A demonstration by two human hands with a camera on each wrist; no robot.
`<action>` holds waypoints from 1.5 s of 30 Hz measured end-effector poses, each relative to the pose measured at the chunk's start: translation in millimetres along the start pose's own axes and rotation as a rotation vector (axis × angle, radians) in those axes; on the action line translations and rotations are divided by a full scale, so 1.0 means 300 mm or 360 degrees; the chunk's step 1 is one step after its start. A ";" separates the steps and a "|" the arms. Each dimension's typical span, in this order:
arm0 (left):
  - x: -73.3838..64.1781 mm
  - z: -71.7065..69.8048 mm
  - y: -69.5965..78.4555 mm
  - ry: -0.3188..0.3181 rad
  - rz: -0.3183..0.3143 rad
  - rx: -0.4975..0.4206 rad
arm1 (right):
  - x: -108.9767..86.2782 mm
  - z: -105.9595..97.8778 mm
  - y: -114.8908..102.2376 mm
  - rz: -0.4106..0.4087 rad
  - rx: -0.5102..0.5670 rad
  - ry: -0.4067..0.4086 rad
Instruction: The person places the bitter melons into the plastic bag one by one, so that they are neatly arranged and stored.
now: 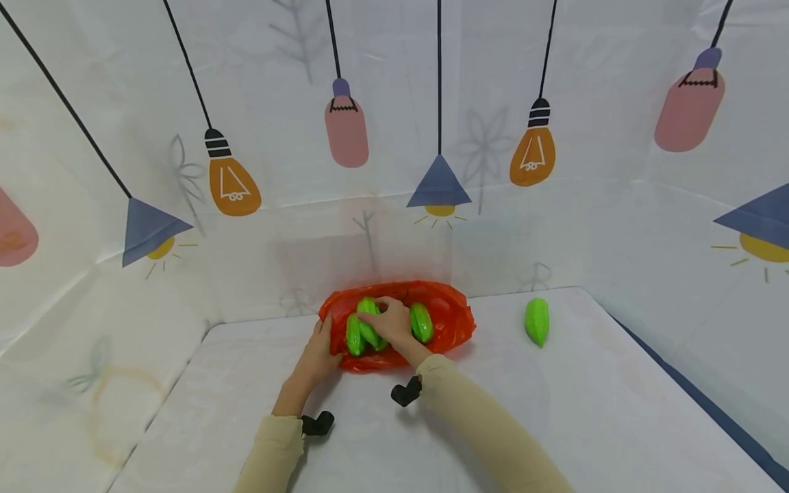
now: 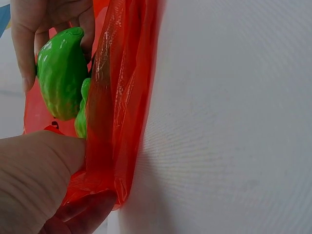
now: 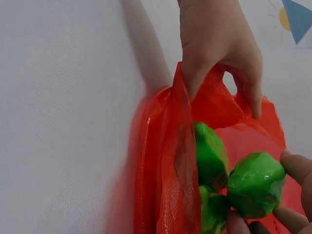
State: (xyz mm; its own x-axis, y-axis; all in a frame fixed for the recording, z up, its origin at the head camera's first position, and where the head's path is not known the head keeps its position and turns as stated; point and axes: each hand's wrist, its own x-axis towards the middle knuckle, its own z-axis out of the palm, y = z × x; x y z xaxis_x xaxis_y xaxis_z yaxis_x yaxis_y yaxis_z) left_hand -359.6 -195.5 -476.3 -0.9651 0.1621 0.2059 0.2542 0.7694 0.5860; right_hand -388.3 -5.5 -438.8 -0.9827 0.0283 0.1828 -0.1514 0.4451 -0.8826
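A red plastic bag point(image 1: 453, 311) lies spread open on the white table, with several glossy, ridged green fruits inside. At its left end my left hand point(image 1: 317, 352) holds the bag's rim; part of its fingers shows through the red film in the left wrist view. My right hand point(image 1: 394, 320) reaches into the bag and pinches one green fruit point(image 3: 256, 185) between fingers and thumb. Close by are another green fruit point(image 1: 354, 335) on the left and a green fruit point(image 1: 422, 322) to the right of the hand. The bag's near wall partly hides the fruits in both wrist views.
One more green fruit point(image 1: 537, 322) lies alone on the white tabletop point(image 1: 555, 411), right of the bag. Behind the table hangs a white sheet point(image 1: 394, 253) printed with lamps and bulbs, which also closes both sides.
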 end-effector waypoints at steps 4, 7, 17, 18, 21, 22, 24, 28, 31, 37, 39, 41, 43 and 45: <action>-0.004 0.005 0.004 -0.0005 -0.0022 -0.0010 | -0.003 -0.001 0.010 0.0003 0.0012 0.0010; -0.005 0.009 0.006 0.0001 -0.0025 0.0001 | -0.006 -0.006 0.016 -0.0002 0.0023 0.0018; -0.002 0.021 0.006 -0.0005 0.0007 0.0014 | -0.027 -0.036 0.018 -0.0021 0.0035 0.0055; -0.003 0.020 0.003 -0.0010 -0.0003 0.0019 | -0.031 -0.040 0.015 -0.0040 0.0033 0.0054; -0.006 0.018 -0.003 -0.0006 0.0000 0.0032 | -0.043 -0.056 -0.007 -0.0126 0.0030 0.0060; -0.007 0.017 -0.005 -0.0005 0.0002 0.0038 | -0.048 -0.064 -0.018 -0.0160 0.0028 0.0059; -0.008 0.015 -0.007 0.0001 0.0013 0.0044 | -0.057 -0.088 -0.048 -0.0236 0.0027 0.0057; -0.007 0.007 -0.007 -0.0009 0.0022 0.0045 | -0.071 -0.157 -0.119 -0.0300 -0.0021 0.0035; -0.001 -0.001 -0.007 0.0002 0.0043 0.0043 | -0.067 -0.219 -0.165 -0.0320 -0.0046 0.0022; 0.007 -0.006 -0.007 0.0023 0.0057 0.0039 | -0.041 -0.346 -0.205 -0.0354 0.0043 0.0060; 0.006 -0.005 -0.009 0.0006 0.0037 0.0032 | -0.032 -0.387 -0.206 -0.0359 0.0065 0.0088; 0.003 -0.004 -0.009 -0.0014 0.0028 0.0041 | -0.023 -0.430 -0.202 -0.0360 0.0078 0.0111; -0.001 -0.006 -0.008 -0.0023 0.0026 0.0049 | -0.010 -0.472 -0.188 -0.0359 0.0044 0.0140; -0.007 -0.012 -0.007 -0.0017 0.0039 0.0050 | 0.001 -0.515 -0.168 -0.0343 0.0005 0.0158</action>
State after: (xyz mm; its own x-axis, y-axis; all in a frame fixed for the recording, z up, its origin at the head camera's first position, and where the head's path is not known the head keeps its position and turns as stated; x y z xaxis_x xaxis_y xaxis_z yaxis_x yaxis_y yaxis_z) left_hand -357.9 -199.6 -475.2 -0.9593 0.1873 0.2113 0.2756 0.7841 0.5560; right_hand -364.5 110.3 -327.4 -0.9125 0.0208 0.4086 -0.3569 0.4478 -0.8198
